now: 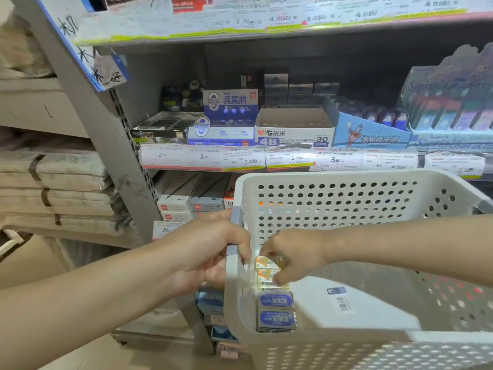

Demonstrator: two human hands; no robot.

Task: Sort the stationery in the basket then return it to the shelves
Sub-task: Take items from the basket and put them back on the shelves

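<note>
left of the white perforated basket (pixel 346 182), stacked paper bundles (pixel 53 182) are lying beside the grey shelf upright (pixel 112 134). the left hand (pixel 210 252) is curling its fingers over the basket's left rim, gripping it. inside the basket, along that left wall, the right hand (pixel 290 257) is pinching an orange-patterned eraser (pixel 266 263); 2 blue-labelled erasers (pixel 276 311) are lying nearer the camera. behind the basket, an m&g 4b eraser box (pixel 293 134) is sitting on the shelf.

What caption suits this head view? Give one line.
Left hand steadies the white basket while right hand picks erasers inside, before stationery shelves.
</note>
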